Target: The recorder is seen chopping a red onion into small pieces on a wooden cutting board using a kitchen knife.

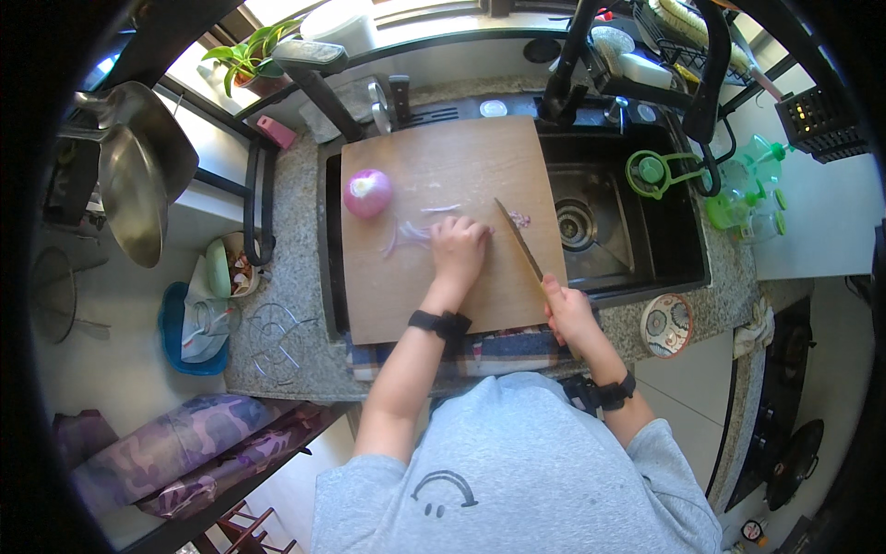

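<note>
My left hand (458, 251) presses down on thin onion strips (414, 233), its fingers curled over their right ends. A kitchen knife (520, 239) is in my right hand (573, 315), its blade angled up and left across the wooden cutting board (443, 163). Finely chopped onion bits (519, 219) lie just right of the blade. One loose onion strip (441, 208) rests above my left hand. A peeled red onion (367, 193) sits near the board's left edge. What is under my left palm is hidden.
The board spans a black sink (623, 266). A folded plaid cloth (477, 352) lies at its near edge. At the right stands a patterned bowl (666, 325); at the left, a wire rack (278, 339) and a bowl of scraps (240, 266). A black faucet (564, 69) rises behind.
</note>
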`<state>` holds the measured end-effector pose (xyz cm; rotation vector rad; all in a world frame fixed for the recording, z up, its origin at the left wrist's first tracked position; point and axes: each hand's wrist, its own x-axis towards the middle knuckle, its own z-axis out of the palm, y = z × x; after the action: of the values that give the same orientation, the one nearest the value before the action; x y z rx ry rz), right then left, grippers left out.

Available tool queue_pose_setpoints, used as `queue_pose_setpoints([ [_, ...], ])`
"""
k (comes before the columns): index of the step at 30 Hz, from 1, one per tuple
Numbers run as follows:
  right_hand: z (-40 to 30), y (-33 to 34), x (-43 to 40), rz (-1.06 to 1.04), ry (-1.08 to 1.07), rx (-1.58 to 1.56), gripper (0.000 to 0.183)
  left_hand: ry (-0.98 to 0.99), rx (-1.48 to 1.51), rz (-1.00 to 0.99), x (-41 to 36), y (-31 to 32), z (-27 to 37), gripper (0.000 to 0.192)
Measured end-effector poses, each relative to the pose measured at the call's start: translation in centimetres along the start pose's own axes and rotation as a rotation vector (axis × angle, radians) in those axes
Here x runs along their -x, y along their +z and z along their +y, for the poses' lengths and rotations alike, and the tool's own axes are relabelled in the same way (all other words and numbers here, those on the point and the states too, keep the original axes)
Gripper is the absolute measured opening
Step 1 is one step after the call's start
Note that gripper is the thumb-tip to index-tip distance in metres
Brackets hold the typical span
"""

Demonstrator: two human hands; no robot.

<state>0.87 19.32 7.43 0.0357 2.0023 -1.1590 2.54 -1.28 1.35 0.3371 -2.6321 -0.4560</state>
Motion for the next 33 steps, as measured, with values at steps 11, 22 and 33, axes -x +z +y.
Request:
queue_pose_setpoints([
  [11,0.42,0.53,0.57,-0.037,-0.075,0.029,0.064,-0.003,0.023,0.046,0.05,0.33,0.28,0.005],
  [22,0.24,0.86,0.74,-0.053,-0.107,0.008,0.061,-0.013,-0.011,-0.003,0.25,0.47,0.06,0.010],
  [33,-0.28,1.00,0.06,-0.105,-0.074,-0.043,0.064,-0.020,0.023,-0.002,0.01,0.73,0.01,0.013],
])
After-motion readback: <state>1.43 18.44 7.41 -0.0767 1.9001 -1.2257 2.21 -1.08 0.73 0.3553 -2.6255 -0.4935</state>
